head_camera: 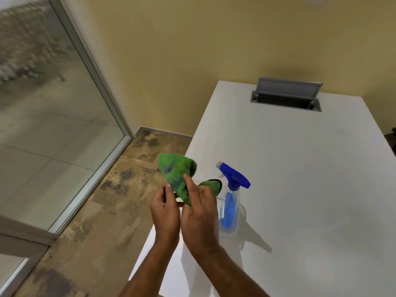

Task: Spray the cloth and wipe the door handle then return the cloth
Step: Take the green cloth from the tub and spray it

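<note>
— Where is the cloth [177, 176] held?
— Pinched by right hand [200, 213] fingers, left hand [166, 209] fingers curled beside it.
— And the bottle [230, 202]?
— Upright, just right of the right fingers — reached soonest by that hand, it is judged.

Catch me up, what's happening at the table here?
A person is holding a green cloth in both hands, the left hand and right hand bunching it up above the near corner of the white table. A spray bottle with a blue trigger stands upright on the table just right of the hands, untouched. No door handle is in view.
</note>
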